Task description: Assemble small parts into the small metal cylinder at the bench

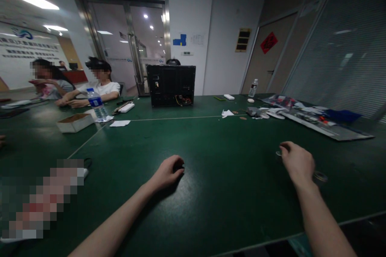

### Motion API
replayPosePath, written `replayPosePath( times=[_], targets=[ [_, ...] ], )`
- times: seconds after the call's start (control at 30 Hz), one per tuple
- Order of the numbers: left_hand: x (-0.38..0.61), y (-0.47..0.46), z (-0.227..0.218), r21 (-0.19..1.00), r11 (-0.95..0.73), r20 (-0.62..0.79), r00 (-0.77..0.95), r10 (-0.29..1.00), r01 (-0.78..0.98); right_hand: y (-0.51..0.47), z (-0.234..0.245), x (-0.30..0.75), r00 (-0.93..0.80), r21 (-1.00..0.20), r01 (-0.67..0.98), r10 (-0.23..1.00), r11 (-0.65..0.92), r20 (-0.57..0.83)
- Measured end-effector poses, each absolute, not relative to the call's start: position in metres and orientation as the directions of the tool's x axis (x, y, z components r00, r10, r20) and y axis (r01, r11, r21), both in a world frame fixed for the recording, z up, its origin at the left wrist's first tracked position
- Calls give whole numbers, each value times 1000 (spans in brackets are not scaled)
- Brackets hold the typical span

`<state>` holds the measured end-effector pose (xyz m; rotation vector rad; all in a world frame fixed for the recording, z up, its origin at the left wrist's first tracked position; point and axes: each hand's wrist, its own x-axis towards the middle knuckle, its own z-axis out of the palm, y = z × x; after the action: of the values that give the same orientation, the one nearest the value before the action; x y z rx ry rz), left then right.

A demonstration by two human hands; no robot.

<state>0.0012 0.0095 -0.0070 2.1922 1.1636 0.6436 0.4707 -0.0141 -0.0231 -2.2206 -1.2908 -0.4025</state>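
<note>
My left hand rests low over the green table, fingers curled and the thumb apart from them, with nothing seen between. Further right, my right hand is bent downward over the table with its fingers closed. By its fingertips shows the edge of a small clear, shiny thing; the fingers hide most of it. Just beside the right wrist lies a round, ring-like thing, perhaps a tape roll, partly covered by the wrist.
A black computer case stands at the table's far side. At left are a water bottle and an open box. A board with parts lies at far right, near another bottle. Two people sit at left.
</note>
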Motion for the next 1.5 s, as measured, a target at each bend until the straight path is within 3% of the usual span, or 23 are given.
replayPosePath(
  times=[0.13,0.33,0.53,0.73,1.23,1.5],
  targets=[
    [0,10,-10,675,-477,172,509,844,563,-14,-30,473,532,-332,844,735,-421,420],
    [-1,12,-16,661,-481,164,515,842,576,-13,-31,478,552,-307,834,703,-459,449],
    [-1,10,-11,662,-472,150,515,844,582,-7,-35,483,543,-343,833,758,-434,362],
    [-1,10,-12,671,-463,144,511,847,579,-8,-42,491,526,-387,838,758,-385,385],
    [-1,11,-13,653,-473,148,513,845,591,-5,-44,495,578,-365,805,758,-468,302],
    [-1,11,-15,662,-466,158,498,852,587,-4,-48,499,554,-358,825,755,-438,351]
  ],
)
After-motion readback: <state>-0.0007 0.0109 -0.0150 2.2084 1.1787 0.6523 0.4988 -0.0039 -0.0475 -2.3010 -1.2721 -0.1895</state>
